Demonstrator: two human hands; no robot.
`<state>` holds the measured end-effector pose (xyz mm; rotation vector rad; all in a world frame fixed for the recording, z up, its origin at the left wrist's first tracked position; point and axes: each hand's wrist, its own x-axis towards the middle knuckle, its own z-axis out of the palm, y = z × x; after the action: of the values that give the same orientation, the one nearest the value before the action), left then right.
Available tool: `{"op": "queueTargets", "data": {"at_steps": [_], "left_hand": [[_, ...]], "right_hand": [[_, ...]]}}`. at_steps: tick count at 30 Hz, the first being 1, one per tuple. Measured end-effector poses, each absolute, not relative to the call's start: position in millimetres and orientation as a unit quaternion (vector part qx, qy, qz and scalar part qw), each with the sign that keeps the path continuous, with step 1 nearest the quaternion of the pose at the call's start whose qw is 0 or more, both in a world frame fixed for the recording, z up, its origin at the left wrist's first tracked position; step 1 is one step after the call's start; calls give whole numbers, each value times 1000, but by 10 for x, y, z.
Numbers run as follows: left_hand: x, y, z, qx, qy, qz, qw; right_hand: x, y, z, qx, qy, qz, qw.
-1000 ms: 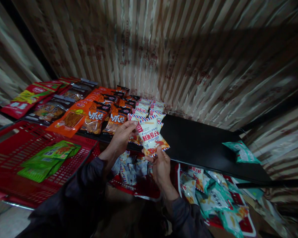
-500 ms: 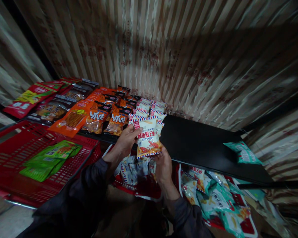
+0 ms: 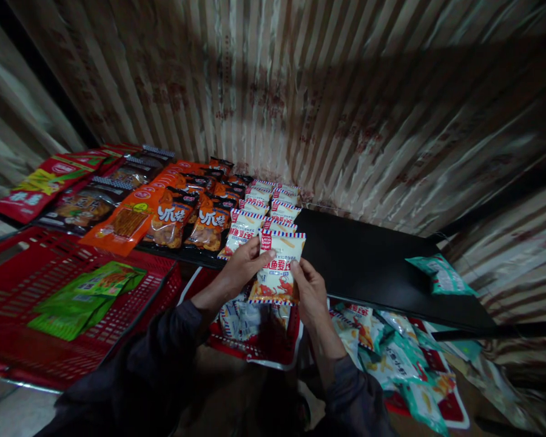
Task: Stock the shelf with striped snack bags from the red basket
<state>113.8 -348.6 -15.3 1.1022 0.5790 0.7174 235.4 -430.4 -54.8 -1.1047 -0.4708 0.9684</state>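
Your left hand (image 3: 242, 267) and right hand (image 3: 311, 292) face each other just below the frame's centre, near but apart, both pinching with thumbs (image 3: 266, 259) uppermost. Your left forearm (image 3: 164, 346), dark-sleeved, slants up from the lower left; your right forearm (image 3: 352, 388), likewise sleeved, rises from bottom right of centre. Both wrists (image 3: 209, 297) are bare.

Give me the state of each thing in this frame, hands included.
left hand: gripping the white snack bag
right hand: gripping the same bag
white snack bag: front facing camera, apparently sealed
black shelf: stocked on its left
teal bag: lying on the shelf's right end
left basket: holding green packets
middle basket: holding white bags
right basket: holding teal and white bags
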Motion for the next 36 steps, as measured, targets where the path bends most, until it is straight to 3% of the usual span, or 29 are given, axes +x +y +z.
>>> {"op": "queueTargets", "data": {"at_steps": [8,36], "left_hand": [[1172,-3551,-262,531,216,267,774],[1380,-3633,-407,559,303,297,712]], "right_hand": [[2458,-4329,-617,-513,-213,376,741],[2638,-4388,-653,-548,-162,361,737]]}}
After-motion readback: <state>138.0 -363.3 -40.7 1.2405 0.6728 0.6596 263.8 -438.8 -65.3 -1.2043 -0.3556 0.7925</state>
